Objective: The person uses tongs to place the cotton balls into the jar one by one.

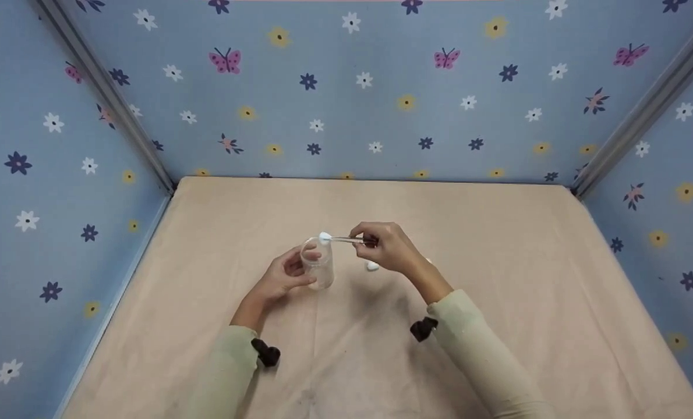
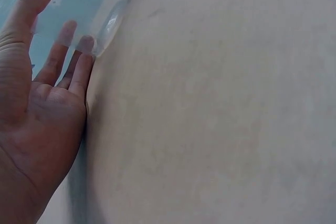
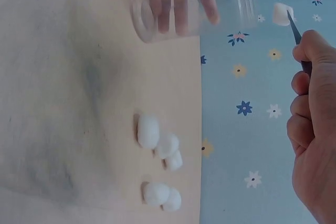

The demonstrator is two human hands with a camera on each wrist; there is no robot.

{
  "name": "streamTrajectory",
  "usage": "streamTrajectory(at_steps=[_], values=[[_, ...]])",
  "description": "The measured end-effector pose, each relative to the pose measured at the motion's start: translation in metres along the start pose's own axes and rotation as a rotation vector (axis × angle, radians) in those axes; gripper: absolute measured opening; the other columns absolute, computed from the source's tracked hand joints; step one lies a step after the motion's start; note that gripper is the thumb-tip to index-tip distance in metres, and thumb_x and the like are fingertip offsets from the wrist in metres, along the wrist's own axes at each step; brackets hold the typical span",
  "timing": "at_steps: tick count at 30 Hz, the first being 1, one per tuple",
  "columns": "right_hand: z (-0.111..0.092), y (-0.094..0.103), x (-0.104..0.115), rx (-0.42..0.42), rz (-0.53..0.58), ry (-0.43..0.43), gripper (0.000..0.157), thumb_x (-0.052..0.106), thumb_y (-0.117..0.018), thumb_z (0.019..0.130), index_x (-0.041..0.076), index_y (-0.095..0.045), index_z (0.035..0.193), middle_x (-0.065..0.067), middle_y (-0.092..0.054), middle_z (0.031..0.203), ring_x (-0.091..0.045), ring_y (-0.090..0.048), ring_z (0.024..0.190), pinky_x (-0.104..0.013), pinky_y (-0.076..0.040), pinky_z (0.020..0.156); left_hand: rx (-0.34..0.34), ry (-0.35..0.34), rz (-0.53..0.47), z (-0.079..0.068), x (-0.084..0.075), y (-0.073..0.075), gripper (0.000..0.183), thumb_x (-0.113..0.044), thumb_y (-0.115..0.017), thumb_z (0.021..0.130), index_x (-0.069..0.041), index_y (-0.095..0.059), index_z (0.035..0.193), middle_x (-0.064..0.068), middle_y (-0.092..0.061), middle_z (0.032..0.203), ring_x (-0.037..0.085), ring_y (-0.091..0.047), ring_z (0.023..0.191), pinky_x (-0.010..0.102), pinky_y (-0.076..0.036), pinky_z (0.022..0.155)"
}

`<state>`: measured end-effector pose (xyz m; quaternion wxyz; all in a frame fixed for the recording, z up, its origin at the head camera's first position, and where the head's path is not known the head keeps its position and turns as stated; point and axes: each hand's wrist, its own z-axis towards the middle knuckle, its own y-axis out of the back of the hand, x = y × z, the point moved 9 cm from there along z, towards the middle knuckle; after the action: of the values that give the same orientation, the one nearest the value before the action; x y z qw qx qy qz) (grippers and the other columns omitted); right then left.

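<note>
My left hand [image 1: 278,274] holds a clear jar [image 1: 322,272] upright at the table's middle, thumb on the near side and fingers around the far side. In the left wrist view the fingers [image 2: 51,65] show through the jar's wall. With my right hand [image 1: 388,245] I grip a pair of tweezers [image 1: 346,239]. Their tips pinch a white cotton ball [image 3: 281,15], which is up at the jar's open mouth and overlaps its rim in the head view. The right wrist view shows the cotton ball just beyond the mouth.
Several more cotton balls [image 3: 148,131] lie on the cloth-covered table [image 1: 498,250], mostly hidden below my right hand in the head view. Blue flowered panels [image 1: 346,128] stand at the back and both sides, with grey posts [image 1: 108,93] at the corners.
</note>
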<state>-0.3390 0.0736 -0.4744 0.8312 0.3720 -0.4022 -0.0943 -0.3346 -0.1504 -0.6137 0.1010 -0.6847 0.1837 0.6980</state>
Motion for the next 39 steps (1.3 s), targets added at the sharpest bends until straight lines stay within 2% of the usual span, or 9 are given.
streamTrajectory(at_steps=[3,11,14,23,29,34,37,39], values=[[0.0012,-0.0031,0.0024,0.002,0.004,0.004,0.018,0.003,-0.072,0.099,0.006,-0.082,0.113,-0.013,-0.073,0.08,-0.008,-0.049,0.067,-0.025,-0.043,0.065,0.012,-0.017,0.007,-0.0001,-0.001,-0.0004,0.079,0.001,-0.081,0.1,0.003,-0.042,0.17,0.032,-0.058,0.164,0.049,-0.049,0.162,0.034,-0.045,0.132],[0.0025,-0.0076,0.0027,0.0,0.001,0.012,0.017,0.004,-0.072,0.1,0.006,-0.082,0.113,-0.012,-0.074,0.08,-0.007,-0.049,0.067,-0.024,-0.042,0.064,0.002,-0.01,0.016,0.0012,0.0026,0.0001,0.08,0.003,-0.081,0.099,0.002,-0.042,0.17,0.03,-0.059,0.164,0.045,-0.052,0.161,0.026,-0.046,0.129],[0.0029,-0.0083,0.0025,-0.003,0.004,0.014,0.018,0.004,-0.071,0.1,0.006,-0.082,0.113,-0.013,-0.075,0.082,-0.007,-0.051,0.068,-0.025,-0.044,0.065,-0.001,-0.013,0.017,0.0011,0.0025,0.0006,0.08,0.003,-0.081,0.099,0.003,-0.043,0.169,0.031,-0.059,0.163,0.046,-0.052,0.16,0.026,-0.046,0.128],[0.0034,-0.01,0.0012,0.003,0.023,0.008,0.019,0.004,-0.074,0.099,0.006,-0.083,0.115,-0.013,-0.075,0.083,-0.008,-0.054,0.07,-0.024,-0.047,0.066,-0.003,-0.01,0.008,0.0008,0.0013,0.0003,0.08,0.006,-0.08,0.099,0.006,-0.041,0.169,0.034,-0.057,0.164,0.05,-0.05,0.16,0.031,-0.046,0.13],[0.0035,-0.0099,-0.0009,0.011,0.019,-0.005,0.019,0.004,-0.074,0.099,0.006,-0.083,0.115,-0.013,-0.075,0.083,-0.007,-0.053,0.07,-0.024,-0.046,0.066,-0.01,0.015,0.003,0.0012,0.0024,0.0006,0.079,0.005,-0.08,0.1,0.004,-0.043,0.169,0.032,-0.055,0.166,0.048,-0.05,0.161,0.047,-0.042,0.135],[0.0042,-0.0099,-0.0019,0.025,0.025,-0.022,0.019,0.005,-0.074,0.1,0.005,-0.083,0.116,-0.014,-0.075,0.084,-0.007,-0.051,0.07,-0.023,-0.043,0.066,0.005,0.006,0.003,0.0002,0.0008,-0.0005,0.076,0.003,-0.079,0.102,0.002,-0.043,0.169,0.031,-0.058,0.163,0.048,-0.048,0.162,0.059,-0.038,0.137],[0.0041,-0.009,-0.0021,0.025,0.031,-0.021,0.019,0.005,-0.074,0.1,0.004,-0.083,0.116,-0.015,-0.076,0.085,-0.008,-0.052,0.07,-0.022,-0.044,0.066,0.003,0.0,0.009,-0.0002,0.0011,-0.0001,0.076,0.002,-0.079,0.102,0.003,-0.043,0.169,0.031,-0.059,0.163,0.049,-0.048,0.163,0.057,-0.038,0.137],[0.0036,-0.0072,-0.0019,0.02,0.038,-0.018,0.02,0.004,-0.074,0.099,0.004,-0.084,0.117,-0.015,-0.077,0.087,-0.011,-0.054,0.07,-0.022,-0.045,0.066,-0.002,0.003,0.006,-0.0004,0.0016,0.0,0.077,0.002,-0.08,0.101,0.002,-0.044,0.169,0.03,-0.059,0.163,0.048,-0.049,0.162,0.051,-0.04,0.137]])
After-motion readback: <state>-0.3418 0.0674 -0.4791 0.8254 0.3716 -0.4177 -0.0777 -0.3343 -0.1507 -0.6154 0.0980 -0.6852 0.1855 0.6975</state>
